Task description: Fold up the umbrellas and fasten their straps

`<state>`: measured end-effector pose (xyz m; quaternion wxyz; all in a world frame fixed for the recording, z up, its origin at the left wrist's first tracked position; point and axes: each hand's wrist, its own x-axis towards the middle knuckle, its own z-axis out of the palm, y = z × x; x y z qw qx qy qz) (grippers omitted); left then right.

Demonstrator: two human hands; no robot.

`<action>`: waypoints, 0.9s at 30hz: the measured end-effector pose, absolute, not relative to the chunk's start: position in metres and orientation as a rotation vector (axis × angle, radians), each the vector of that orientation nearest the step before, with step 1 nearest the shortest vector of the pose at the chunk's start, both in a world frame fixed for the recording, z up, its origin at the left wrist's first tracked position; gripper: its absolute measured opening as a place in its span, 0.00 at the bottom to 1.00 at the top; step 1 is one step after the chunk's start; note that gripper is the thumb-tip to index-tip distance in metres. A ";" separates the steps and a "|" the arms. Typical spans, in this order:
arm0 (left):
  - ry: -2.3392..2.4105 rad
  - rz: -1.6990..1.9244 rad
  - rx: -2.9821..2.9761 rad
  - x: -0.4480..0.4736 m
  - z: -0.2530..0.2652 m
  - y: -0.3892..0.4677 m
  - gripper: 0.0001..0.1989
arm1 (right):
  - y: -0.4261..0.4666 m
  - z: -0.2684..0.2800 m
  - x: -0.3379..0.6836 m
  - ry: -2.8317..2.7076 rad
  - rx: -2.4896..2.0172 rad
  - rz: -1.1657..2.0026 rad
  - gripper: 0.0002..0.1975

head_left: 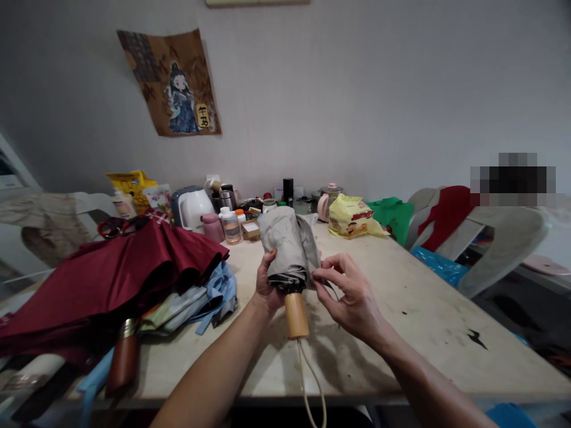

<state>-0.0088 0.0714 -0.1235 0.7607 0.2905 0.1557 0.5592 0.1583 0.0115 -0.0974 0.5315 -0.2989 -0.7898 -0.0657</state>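
A person's two bare hands work on a grey umbrella, which lies between them with its light wooden handle toward the wearer and a pale cord loop hanging below. The left grip is curled around the lower end of the furled canopy, thumb in front, the other fingers mostly hidden behind. The right grip pinches, thumb against forefinger, at the canopy's loose edge; whether it has fabric alone or a strap too is hard to tell. Whether the canopy touches the surface cannot be told either.

The step in hand appears to be gathering the canopy snugly around its shaft. The next move seems to call for a steady left grip and a light pull from the right, so that the loose edge lies flat around the bundle without slack.

To the left of the left grip, a maroon umbrella sprawls loosely, with folded light blue fabric beside it. Beyond the right grip, farther from the wearer, stands a yellow bag.
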 end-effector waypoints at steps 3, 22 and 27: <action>0.263 1.230 0.432 -0.009 -0.123 0.071 0.12 | 0.009 -0.097 0.158 -1.858 -0.681 -0.173 0.08; 0.218 1.087 0.507 -0.011 -0.133 0.076 0.14 | 0.005 -0.090 0.157 -2.022 -0.821 0.285 0.05; 0.178 1.000 0.560 -0.013 -0.129 0.074 0.23 | 0.022 -0.082 0.181 -1.673 -0.705 0.986 0.07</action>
